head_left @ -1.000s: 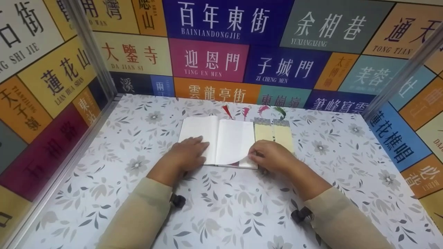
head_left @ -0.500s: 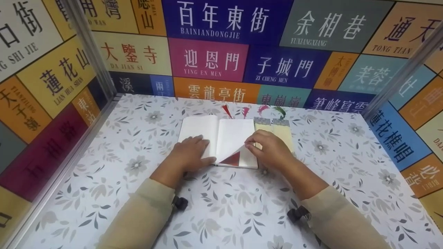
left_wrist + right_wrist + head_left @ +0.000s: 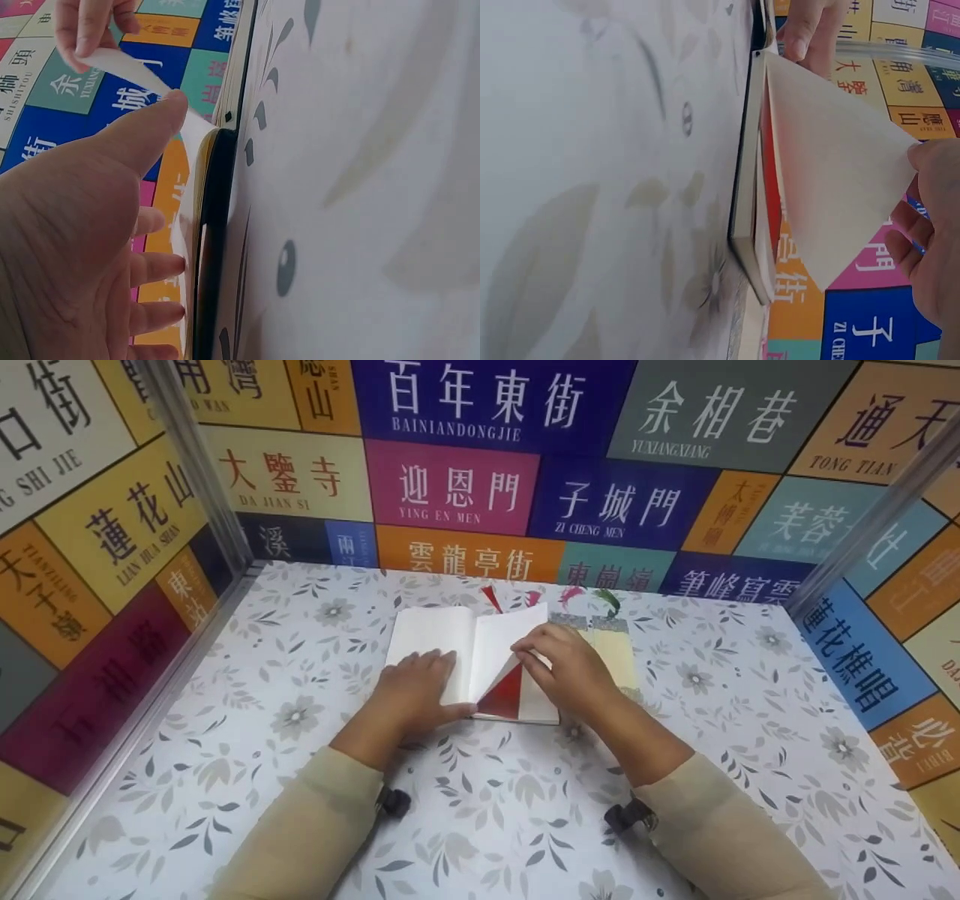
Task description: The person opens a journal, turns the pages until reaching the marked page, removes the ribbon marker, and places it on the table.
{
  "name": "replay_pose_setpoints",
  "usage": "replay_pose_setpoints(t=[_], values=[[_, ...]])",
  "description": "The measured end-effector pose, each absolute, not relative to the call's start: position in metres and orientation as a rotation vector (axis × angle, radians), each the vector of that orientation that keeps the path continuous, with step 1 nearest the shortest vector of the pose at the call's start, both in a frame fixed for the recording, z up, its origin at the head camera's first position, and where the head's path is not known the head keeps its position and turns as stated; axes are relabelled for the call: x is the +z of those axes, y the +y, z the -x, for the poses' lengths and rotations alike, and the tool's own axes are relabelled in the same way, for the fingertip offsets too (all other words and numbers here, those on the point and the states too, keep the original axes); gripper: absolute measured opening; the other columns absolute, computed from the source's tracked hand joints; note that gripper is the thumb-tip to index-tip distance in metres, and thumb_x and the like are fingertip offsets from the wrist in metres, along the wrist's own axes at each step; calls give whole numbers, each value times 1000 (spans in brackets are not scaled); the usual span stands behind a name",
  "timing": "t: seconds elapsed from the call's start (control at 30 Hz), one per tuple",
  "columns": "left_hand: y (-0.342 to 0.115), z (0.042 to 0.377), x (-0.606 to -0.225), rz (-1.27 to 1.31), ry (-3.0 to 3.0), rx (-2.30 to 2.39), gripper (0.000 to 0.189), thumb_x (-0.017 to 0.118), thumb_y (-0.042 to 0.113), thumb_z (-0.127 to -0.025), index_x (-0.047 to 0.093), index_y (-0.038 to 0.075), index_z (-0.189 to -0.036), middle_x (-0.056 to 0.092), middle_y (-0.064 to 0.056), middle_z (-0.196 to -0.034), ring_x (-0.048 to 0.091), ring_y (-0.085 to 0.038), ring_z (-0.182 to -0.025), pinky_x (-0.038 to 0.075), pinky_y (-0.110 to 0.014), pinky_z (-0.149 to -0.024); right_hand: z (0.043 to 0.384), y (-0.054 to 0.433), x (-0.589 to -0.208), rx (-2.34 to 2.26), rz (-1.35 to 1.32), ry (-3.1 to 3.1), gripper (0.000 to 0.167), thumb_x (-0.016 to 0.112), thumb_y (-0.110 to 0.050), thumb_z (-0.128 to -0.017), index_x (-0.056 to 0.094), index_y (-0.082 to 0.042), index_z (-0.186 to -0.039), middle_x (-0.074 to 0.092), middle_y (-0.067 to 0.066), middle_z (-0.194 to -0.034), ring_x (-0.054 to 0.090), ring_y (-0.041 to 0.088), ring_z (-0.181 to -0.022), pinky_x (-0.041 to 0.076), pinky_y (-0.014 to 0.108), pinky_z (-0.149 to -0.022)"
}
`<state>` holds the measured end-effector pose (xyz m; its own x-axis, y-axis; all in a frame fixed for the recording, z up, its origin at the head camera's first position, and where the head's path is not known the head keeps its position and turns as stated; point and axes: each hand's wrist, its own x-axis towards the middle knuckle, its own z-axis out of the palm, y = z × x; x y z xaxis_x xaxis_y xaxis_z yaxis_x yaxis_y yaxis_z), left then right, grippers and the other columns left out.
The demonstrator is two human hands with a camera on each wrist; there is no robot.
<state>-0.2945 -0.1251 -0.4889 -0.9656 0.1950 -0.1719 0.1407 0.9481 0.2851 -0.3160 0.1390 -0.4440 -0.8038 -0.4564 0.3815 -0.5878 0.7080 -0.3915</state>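
Observation:
An open book (image 3: pixel 429 631) with blank white pages lies on the table. My left hand (image 3: pixel 416 690) rests on its left page, fingers spread and straight, the thumb reaching to the fold at the bottom. Between thumb and fingertips, my right hand (image 3: pixel 574 671) pinches the edge of a right-hand page (image 3: pixel 504 634), raised and bent up toward the left. Under it shows a leaf with a red area (image 3: pixel 504 697) beside a pale one. In the right wrist view the lifted page (image 3: pixel 840 165) stands well clear of the stack below.
Two cream bookmarks (image 3: pixel 615 654) with grey ends lie right of the book, partly behind the right hand. Red (image 3: pixel 490 598), pink (image 3: pixel 571 595) and green tassels (image 3: pixel 609 604) show beyond them and the book. Panels with street names (image 3: pixel 450 487) wall the flower-patterned table (image 3: pixel 480 810).
My right hand has moved up and left, lifting the page corner from near the book's lower right, and more red shows beneath. My left thumb has spread to the fold.

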Motion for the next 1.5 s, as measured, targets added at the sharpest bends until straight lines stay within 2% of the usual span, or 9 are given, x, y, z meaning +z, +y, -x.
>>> replay_pose_setpoints(t=[0.6, 0.83, 1.0, 1.1, 1.3, 1.4, 1.5], values=[[-112, 291, -481, -202, 2962, 401, 106, 69, 73, -91, 20, 26, -173, 35, -8, -176, 30, -38, -165, 30, -65, -132, 321, 97, -431, 750, -985, -2532, 17, 70, -29, -105, 81, -23, -117, 70, -1, -116, 63, 19, -114, 58, 36, -110], [-111, 293, -481, -127, 3022, 466, 108, 75, 64, -92, 18, 18, -172, 35, -10, -175, 32, -35, -163, 32, -61, -132, 322, 105, -434, 721, -974, -2565, 30, 68, -32, -106, 75, -26, -134, 69, -2, -138, 60, 20, -137, 50, 43, -123], [-112, 295, -480, -79, 3157, 541, 116, 79, 58, -91, 7, 22, -174, 29, -13, -177, 34, -38, -161, 37, -62, -129, 326, 114, -439, 699, -965, -2627, 36, 69, -32, -105, 71, -26, -141, 65, -2, -151, 54, 25, -149, 43, 50, -128], [-112, 296, -480, -66, 3234, 567, 119, 82, 52, -90, 2, 26, -174, 18, -12, -181, 27, -40, -164, 36, -64, -129, 330, 118, -443, 709, -944, -2681, 40, 69, -35, -105, 69, -26, -144, 61, -3, -156, 51, 25, -152, 43, 54, -128], [-113, 297, -478, -111, 3276, 473, 123, 88, 45, -86, 1, 39, -173, -7, 0, -184, 2, -37, -171, 21, -67, -134, 339, 121, -451, 633, -843, -2860, 49, 66, -45, -105, 61, -33, -152, 48, -8, -168, 39, 26, -161, 36, 61, -130], [-115, 297, -479, -192, 3259, 389, 111, 85, 40, -90, 11, 43, -172, -7, 4, -184, -3, -36, -171, 17, -69, -134, 343, 121, -455, 593, -749, -2979, 56, 65, -51, -104, 54, -40, -157, 39, -13, -173, 30, 25, -166, 32, 65, -131], [-117, 298, -482, -275, 3193, 343, 92, 79, 33, -95, 25, 43, -170, 2, 6, -184, -3, -34, -171, 15, -69, -135, 349, 121, -459, 572, -675, -3074, 62, 65, -55, -103, 47, -44, -161, 33, -16, -176, 24, 25, -168, 29, 68, -130]])
